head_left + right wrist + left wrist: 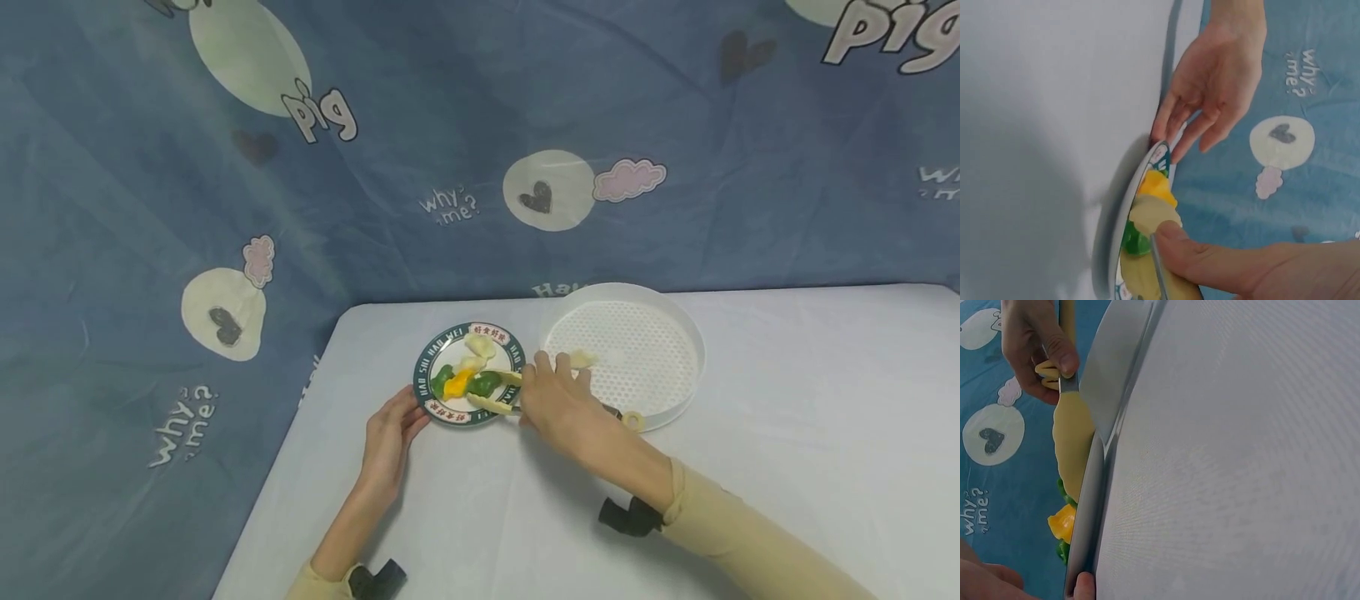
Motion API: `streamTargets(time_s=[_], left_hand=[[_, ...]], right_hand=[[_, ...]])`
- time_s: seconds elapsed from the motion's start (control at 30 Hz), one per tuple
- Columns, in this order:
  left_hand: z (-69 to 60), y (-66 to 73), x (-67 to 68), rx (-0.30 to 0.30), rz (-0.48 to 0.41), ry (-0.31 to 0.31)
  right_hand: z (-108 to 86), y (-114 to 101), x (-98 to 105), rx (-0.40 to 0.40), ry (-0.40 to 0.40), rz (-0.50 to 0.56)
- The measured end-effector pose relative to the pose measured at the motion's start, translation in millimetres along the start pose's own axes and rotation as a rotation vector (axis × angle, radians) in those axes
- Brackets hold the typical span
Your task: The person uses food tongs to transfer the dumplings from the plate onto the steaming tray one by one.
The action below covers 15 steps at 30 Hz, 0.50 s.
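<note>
My left hand (386, 442) holds the near left rim of a green-edged plate (422, 387), its fingers on both sides of the edge in the left wrist view. My right hand (566, 412) grips metal tongs with cream tips (491, 406) over the plate's right side. Between the tips is a green piece (483, 383); whether it touches the plate is unclear. Also on the plate are a yellow piece (456, 384), another green piece (441, 382) and pale pieces (480, 344). In the right wrist view, the thumb (1175, 250) presses the tongs.
A white round tray (696, 342) with a perforated bottom stands right of the plate, behind my right hand. One pale piece (582, 359) lies inside it at the left. A white cloth (810, 400) covers the table, and a blue printed curtain (420, 108) hangs behind and at the left.
</note>
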<state>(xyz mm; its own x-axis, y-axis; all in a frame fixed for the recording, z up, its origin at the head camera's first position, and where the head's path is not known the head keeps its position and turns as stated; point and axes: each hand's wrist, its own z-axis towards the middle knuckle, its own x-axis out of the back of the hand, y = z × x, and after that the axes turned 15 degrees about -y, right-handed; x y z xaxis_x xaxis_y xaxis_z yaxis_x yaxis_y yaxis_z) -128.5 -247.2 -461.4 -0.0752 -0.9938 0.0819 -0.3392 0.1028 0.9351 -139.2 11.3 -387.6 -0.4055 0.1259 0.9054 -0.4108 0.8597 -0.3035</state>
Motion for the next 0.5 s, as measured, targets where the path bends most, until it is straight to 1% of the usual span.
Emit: streamTargets(time_s=[0.17,0.43,0.5], left_hand=[[-0.8,-0.2,-0.1,-0.004,0.007,-0.001],[-1.6,0.2,-0.9,-0.013,0.009,-0.004],[-1.5,0.5,-1.5,-0.013,0.011,-0.003]], right_hand=[[1.7,1.9,-2.2,0.015,0.018,0.005],[4.1,4.5,-10.0,0.011,-0.001,0.045],[4.3,5.2,-11.9,0.009,0.0,0.04]])
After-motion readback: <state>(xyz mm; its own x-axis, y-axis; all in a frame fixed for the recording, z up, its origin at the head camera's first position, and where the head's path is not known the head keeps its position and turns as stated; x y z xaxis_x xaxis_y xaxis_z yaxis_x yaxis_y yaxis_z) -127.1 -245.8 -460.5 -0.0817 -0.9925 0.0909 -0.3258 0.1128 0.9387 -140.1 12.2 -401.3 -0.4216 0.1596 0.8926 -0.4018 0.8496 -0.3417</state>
